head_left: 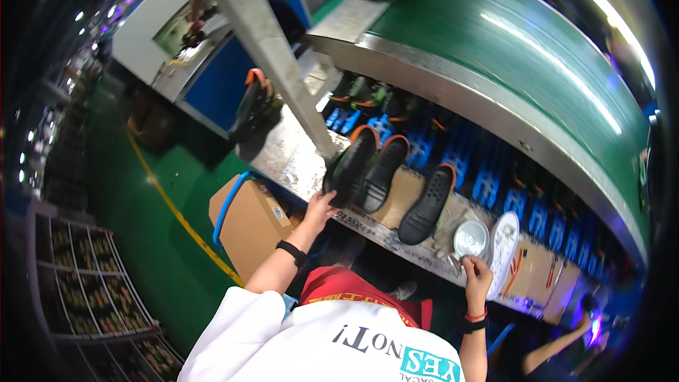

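My left hand [322, 210] is closed on the heel end of a black shoe sole [353, 163] with an orange toe rim, at the left part of the workbench. Two similar black soles, a middle one [384, 173] and a right one [428, 205], lie beside it. My right hand [477, 277] is at the bench's front edge, fingertips pinched together just below a pale round bowl [471, 238]. Whatever is in that pinch is too small to make out. Right of the bowl stands a white sole-shaped piece [503, 251].
Above the bench runs a green conveyor belt [495, 28]; blue racks [488, 187] with shoes sit beneath it. A slanted metal post [262, 35] rises at left, near a cardboard box [251, 233]. Red-handled tools [552, 269] lie right, near another person's arm [559, 346].
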The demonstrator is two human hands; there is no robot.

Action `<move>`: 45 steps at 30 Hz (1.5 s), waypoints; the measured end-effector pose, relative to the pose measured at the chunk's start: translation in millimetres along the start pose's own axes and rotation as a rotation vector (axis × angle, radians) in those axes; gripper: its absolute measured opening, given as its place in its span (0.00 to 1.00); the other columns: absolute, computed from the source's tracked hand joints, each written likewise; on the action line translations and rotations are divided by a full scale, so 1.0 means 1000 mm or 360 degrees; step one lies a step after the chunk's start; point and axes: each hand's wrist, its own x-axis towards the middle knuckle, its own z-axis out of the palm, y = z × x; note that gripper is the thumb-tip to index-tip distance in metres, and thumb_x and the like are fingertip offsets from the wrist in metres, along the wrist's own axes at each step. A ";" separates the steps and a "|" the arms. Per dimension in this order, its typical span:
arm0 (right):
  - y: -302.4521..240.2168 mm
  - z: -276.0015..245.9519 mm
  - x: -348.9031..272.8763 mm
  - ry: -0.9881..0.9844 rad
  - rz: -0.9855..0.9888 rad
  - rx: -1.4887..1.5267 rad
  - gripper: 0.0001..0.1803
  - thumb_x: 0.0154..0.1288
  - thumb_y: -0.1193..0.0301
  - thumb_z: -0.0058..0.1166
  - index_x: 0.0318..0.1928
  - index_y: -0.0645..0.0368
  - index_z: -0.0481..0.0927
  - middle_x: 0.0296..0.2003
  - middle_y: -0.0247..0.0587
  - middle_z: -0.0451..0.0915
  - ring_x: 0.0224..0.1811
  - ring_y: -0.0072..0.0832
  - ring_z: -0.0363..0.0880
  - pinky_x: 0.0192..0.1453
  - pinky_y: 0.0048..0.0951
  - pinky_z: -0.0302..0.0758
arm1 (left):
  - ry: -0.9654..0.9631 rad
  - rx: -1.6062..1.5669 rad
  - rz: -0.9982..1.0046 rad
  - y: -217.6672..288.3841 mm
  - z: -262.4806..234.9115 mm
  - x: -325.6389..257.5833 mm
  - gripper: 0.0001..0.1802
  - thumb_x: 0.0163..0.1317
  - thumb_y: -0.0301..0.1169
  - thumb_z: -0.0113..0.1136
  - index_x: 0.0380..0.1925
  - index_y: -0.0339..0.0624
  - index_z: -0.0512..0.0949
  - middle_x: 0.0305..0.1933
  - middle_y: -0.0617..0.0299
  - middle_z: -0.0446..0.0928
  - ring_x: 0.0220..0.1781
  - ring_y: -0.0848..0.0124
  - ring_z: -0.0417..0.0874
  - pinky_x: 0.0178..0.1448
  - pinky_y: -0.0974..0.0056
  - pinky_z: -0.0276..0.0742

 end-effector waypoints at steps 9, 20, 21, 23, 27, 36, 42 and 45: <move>-0.026 0.012 0.006 -0.0084 0.0014 0.0037 0.10 0.60 0.71 0.58 0.35 0.68 0.81 0.26 0.34 0.81 0.30 0.18 0.74 0.36 0.20 0.69 | 0.0696 0.0955 0.0624 -0.009 -0.014 0.014 0.35 0.44 0.42 0.70 0.47 0.35 0.65 0.50 0.48 0.60 0.48 0.61 0.68 0.53 0.61 0.68; -0.025 0.021 0.001 -0.0052 -0.0043 0.0030 0.11 0.58 0.70 0.61 0.35 0.67 0.82 0.21 0.25 0.74 0.22 0.11 0.64 0.25 0.16 0.59 | 0.0320 0.2301 0.0994 0.040 0.005 0.035 0.17 0.55 0.44 0.61 0.26 0.40 0.76 0.36 0.48 0.68 0.44 0.51 0.66 0.48 0.53 0.65; -0.025 0.021 0.000 -0.0046 -0.0035 0.0032 0.11 0.58 0.70 0.61 0.35 0.67 0.82 0.21 0.25 0.74 0.22 0.11 0.64 0.25 0.16 0.59 | 0.0311 0.2308 0.0993 0.040 0.006 0.036 0.17 0.55 0.44 0.61 0.26 0.40 0.76 0.36 0.48 0.68 0.44 0.51 0.66 0.48 0.53 0.65; -0.029 0.021 -0.002 -0.0064 -0.0031 0.0014 0.10 0.59 0.70 0.60 0.35 0.67 0.82 0.21 0.26 0.74 0.22 0.12 0.64 0.26 0.16 0.59 | 0.0263 0.2451 0.1330 0.040 0.007 0.036 0.11 0.57 0.38 0.59 0.29 0.41 0.78 0.37 0.49 0.69 0.45 0.51 0.67 0.47 0.52 0.67; -0.029 0.022 -0.003 -0.0038 -0.0069 -0.0026 0.10 0.59 0.70 0.60 0.35 0.67 0.82 0.21 0.27 0.75 0.22 0.12 0.64 0.25 0.17 0.60 | 0.0184 0.2378 0.1673 0.043 0.007 0.034 0.10 0.59 0.35 0.54 0.31 0.40 0.75 0.32 0.47 0.72 0.41 0.49 0.72 0.43 0.50 0.69; -0.030 0.024 -0.002 -0.0115 0.0074 -0.0039 0.11 0.60 0.70 0.59 0.34 0.67 0.81 0.24 0.28 0.77 0.26 0.13 0.68 0.29 0.18 0.63 | 0.0033 0.1805 0.1282 0.061 0.016 0.018 0.13 0.62 0.32 0.54 0.28 0.35 0.63 0.21 0.40 0.69 0.29 0.43 0.74 0.32 0.49 0.66; -0.026 0.026 0.000 -0.0093 -0.0016 -0.0030 0.11 0.58 0.69 0.60 0.35 0.66 0.82 0.21 0.28 0.76 0.21 0.12 0.64 0.25 0.18 0.60 | -0.0177 0.1559 0.1395 0.038 0.040 0.028 0.19 0.61 0.32 0.54 0.50 0.34 0.68 0.31 0.46 0.75 0.34 0.50 0.77 0.40 0.56 0.72; -0.025 0.026 0.000 -0.0080 -0.0044 -0.0034 0.11 0.58 0.69 0.60 0.34 0.66 0.82 0.21 0.28 0.76 0.21 0.12 0.64 0.25 0.17 0.60 | -0.0281 0.1602 0.1602 0.013 0.061 0.030 0.17 0.60 0.32 0.55 0.45 0.31 0.72 0.37 0.41 0.74 0.41 0.47 0.75 0.49 0.53 0.71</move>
